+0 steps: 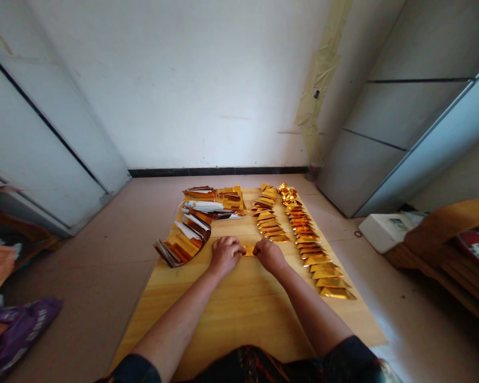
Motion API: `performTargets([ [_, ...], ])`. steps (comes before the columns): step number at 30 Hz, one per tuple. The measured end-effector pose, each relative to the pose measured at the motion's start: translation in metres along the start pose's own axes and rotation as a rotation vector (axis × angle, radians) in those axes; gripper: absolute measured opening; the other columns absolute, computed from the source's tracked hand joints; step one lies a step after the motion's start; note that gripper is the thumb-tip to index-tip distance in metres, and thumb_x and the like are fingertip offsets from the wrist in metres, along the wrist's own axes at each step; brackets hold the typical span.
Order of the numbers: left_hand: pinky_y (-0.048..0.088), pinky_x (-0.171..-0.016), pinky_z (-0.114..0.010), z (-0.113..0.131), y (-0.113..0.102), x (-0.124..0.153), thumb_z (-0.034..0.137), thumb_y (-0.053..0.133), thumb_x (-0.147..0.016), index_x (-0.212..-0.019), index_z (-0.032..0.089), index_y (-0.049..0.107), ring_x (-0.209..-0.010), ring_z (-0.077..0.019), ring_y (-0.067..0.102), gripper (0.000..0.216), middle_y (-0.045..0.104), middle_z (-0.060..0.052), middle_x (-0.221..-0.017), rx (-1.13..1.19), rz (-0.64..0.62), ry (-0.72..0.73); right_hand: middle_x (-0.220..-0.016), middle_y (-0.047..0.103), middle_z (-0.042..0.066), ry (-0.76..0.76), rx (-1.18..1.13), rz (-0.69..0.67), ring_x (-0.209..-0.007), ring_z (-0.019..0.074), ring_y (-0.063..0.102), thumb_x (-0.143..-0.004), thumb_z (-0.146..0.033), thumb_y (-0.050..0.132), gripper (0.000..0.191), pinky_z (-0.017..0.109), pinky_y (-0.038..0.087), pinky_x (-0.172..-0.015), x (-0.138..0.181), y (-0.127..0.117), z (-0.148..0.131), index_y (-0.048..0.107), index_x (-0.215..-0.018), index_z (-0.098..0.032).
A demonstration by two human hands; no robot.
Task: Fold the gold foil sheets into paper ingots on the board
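Gold foil paper [248, 249], small, shiny, partly hidden

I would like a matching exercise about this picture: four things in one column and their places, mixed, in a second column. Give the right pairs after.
Things
1. gold foil piece
2. curved stack of gold foil sheets
3. long row of folded gold foil pieces
4. white box

Places
A. on the floor, right of the wooden board
B. between the left hand and the right hand
C. on the board, left of the hands
D. on the board, right of the hands

Pairs: 1-B; 2-C; 3-D; 4-A
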State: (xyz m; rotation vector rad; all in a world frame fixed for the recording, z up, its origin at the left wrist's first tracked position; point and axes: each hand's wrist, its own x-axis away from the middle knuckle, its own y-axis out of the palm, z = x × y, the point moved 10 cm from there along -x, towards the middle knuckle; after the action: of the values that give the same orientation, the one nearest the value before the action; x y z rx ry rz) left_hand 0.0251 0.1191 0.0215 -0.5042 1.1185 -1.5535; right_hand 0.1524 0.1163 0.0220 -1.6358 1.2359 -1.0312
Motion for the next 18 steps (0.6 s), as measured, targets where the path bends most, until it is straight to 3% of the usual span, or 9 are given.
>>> performTargets([
  [8, 0.035, -0.088, -0.038, 0.0, 0.001, 0.003, 0.024, 0.07, -0.074, -0.087, 0.033, 0.073, -0.101, -0.0199, 0.052, 0.016, 0.064, -0.001, -0.102, -0.037, 0.003, 0.113, -0.095, 0.07, 0.007, -0.058, -0.015, -0.057, -0.087, 0.0145, 0.063, -0.082, -0.008, 0.049, 0.025, 0.019, 0.042, -0.074, -0.001, -0.002, -0.002, 0.071, -0.09, -0.017],
  [18, 0.039, -0.073, -0.032, 0.037, -0.004, 0.016, 0.025, 0.052, -0.089, -0.093, 0.021, 0.068, -0.083, -0.0179, 0.052, 0.016, 0.062, -0.004, -0.078, -0.248, 0.124, 0.486, -0.097, 0.067, 0.008, -0.184, 0.155, -0.055, -0.086, 0.0149, 0.064, -0.09, -0.013, 0.042, 0.027, 0.021, 0.042, -0.071, 0.001, 0.001, -0.01, 0.065, -0.102, -0.02],
])
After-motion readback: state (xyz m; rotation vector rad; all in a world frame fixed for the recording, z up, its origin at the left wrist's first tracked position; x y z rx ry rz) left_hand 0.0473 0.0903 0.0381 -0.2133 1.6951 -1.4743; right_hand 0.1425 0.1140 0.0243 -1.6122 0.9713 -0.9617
